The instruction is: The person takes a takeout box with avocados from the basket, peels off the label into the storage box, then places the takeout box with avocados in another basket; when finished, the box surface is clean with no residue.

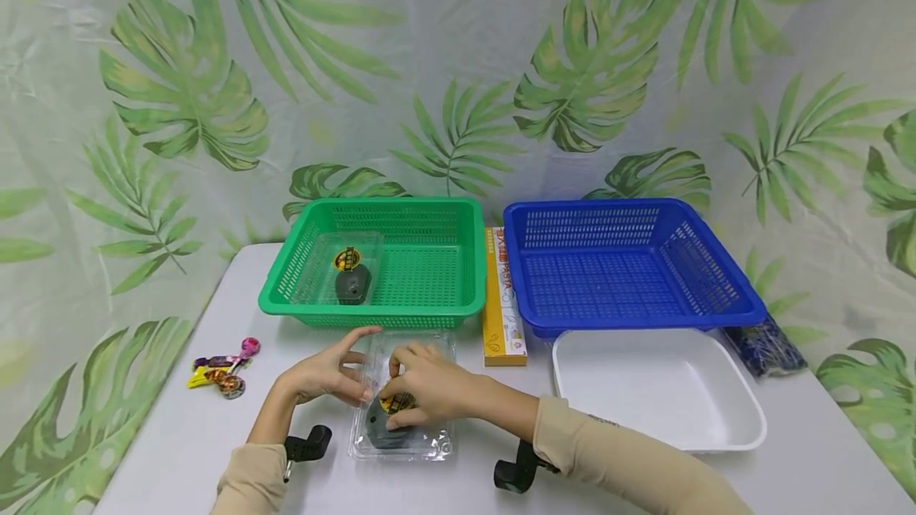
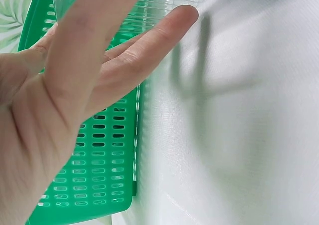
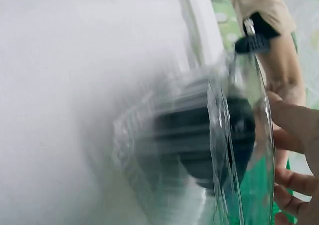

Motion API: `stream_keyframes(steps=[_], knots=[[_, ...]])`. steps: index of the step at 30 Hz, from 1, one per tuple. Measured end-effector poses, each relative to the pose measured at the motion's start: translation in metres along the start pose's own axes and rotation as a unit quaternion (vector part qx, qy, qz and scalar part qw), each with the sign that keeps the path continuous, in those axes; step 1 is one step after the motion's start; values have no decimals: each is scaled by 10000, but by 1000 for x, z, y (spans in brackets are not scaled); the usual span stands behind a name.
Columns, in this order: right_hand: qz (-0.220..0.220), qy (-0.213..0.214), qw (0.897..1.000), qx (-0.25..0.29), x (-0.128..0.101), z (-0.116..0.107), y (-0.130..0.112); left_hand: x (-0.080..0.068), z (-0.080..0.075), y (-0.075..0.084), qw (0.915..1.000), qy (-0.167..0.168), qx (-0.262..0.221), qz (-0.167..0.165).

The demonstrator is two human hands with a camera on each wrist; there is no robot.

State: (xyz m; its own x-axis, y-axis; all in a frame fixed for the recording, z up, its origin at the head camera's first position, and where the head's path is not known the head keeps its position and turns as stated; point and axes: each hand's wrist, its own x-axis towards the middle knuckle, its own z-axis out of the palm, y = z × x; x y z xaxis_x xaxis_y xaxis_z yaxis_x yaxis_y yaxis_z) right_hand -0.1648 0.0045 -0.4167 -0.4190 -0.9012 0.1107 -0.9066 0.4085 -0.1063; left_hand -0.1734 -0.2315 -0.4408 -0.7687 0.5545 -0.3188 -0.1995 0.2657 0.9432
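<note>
A clear plastic clamshell box (image 1: 432,445) lies on the white table near its front edge. Inside is a dark grey lump (image 1: 377,433) with a yellow label. My right hand (image 1: 429,389) lies over the lid, its fingers and thumb curled round it. My left hand (image 1: 327,372) touches the box's left side with straight fingers. In the left wrist view the left hand (image 2: 99,75) is spread flat against clear plastic (image 2: 164,1). The right wrist view is blurred; it shows the box (image 3: 219,135), the dark lump (image 3: 194,140) and my right fingers (image 3: 294,120) at the lid.
A green basket (image 1: 436,209) behind the hands holds a second clear box (image 1: 351,272) with a dark lump. A yellow carton (image 1: 503,300) lies between it and a blue basket (image 1: 630,205). A white tray (image 1: 744,420) is at right, a dark packet (image 1: 766,344) beyond it, and candy wrappers (image 1: 225,364) at left.
</note>
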Motion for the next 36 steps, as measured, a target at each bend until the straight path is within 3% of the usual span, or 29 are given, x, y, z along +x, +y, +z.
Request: stream_keyframes(steps=[6,11,17,21,24,27,31,33,36], knots=[[107,407,9981,-452,-7,3,-13,1,0,-1,10000,18,-3,32],[-161,736,9949,-670,-9,9,-21,0,0,-2,10000,45,-2,18],[-270,957,9723,-2116,-12,13,-33,1,0,-1,10000,43,-2,37],[-180,718,9675,-2419,-13,13,-34,1,0,0,10000,42,9,28],[-29,479,9796,-1949,-12,12,-29,2,0,0,10000,46,16,17],[290,320,9953,-863,-10,11,-23,2,0,1,10000,21,-18,29],[674,391,9956,521,-9,10,-17,2,1,0,10000,-14,-68,53],[637,444,9943,726,-10,10,-16,1,1,0,10000,-4,-59,47],[425,525,9969,409,-12,10,-17,0,1,1,10000,15,-42,38]])
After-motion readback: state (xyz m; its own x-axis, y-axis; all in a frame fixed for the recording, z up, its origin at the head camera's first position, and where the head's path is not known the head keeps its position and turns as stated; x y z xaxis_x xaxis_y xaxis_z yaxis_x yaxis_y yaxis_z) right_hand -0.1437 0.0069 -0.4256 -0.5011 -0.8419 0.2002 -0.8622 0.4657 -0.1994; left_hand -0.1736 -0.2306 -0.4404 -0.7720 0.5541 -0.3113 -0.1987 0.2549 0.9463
